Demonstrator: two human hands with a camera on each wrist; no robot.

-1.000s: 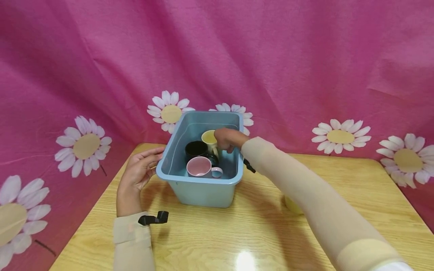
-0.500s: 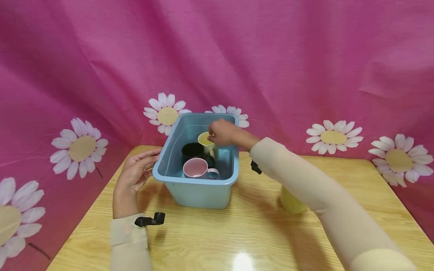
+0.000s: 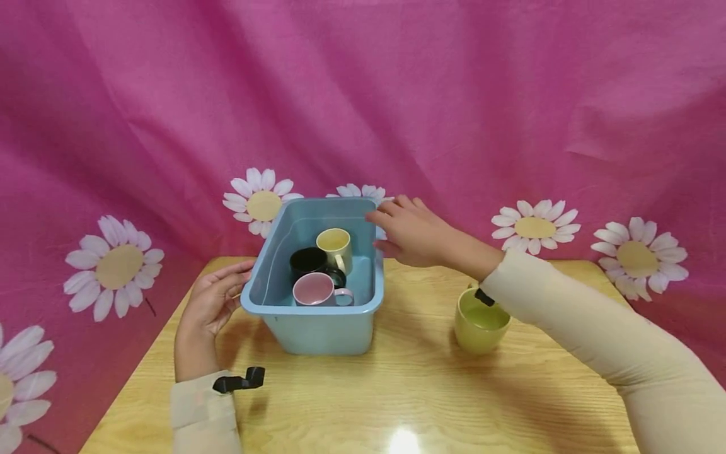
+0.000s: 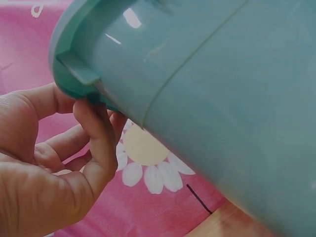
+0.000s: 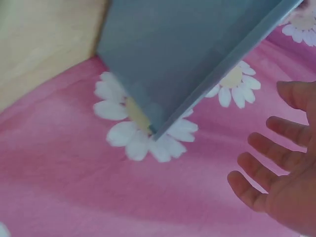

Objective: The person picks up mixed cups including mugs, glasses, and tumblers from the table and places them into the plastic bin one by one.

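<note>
A light blue plastic bin point(image 3: 323, 331) stands on the table, holding three mugs: a pale yellow mug point(image 3: 344, 244) at the back, a black mug point(image 3: 300, 268) in the middle and a pink mug point(image 3: 314, 291) in front. At the bin's left rim, my left hand point(image 3: 212, 299) grips the edge; up close in the left wrist view, thumb and fingers point(image 4: 96, 133) are curled at the rim's underside. Over the bin's right rim hovers my right hand point(image 3: 416, 233), holding nothing, its fingers point(image 5: 266, 148) spread apart in the right wrist view.
To the right of the bin a yellow-green mug point(image 3: 482, 328) stands upright on the wooden table point(image 3: 340, 403), below my right wrist. A pink cloth point(image 3: 363, 94) with white daisies hangs behind and along the left side.
My right hand has come up out of the bin and moved right, its fingers spreading. The yellow mug stays inside. The yellow-green mug is now uncovered. My left hand stays at the rim.
</note>
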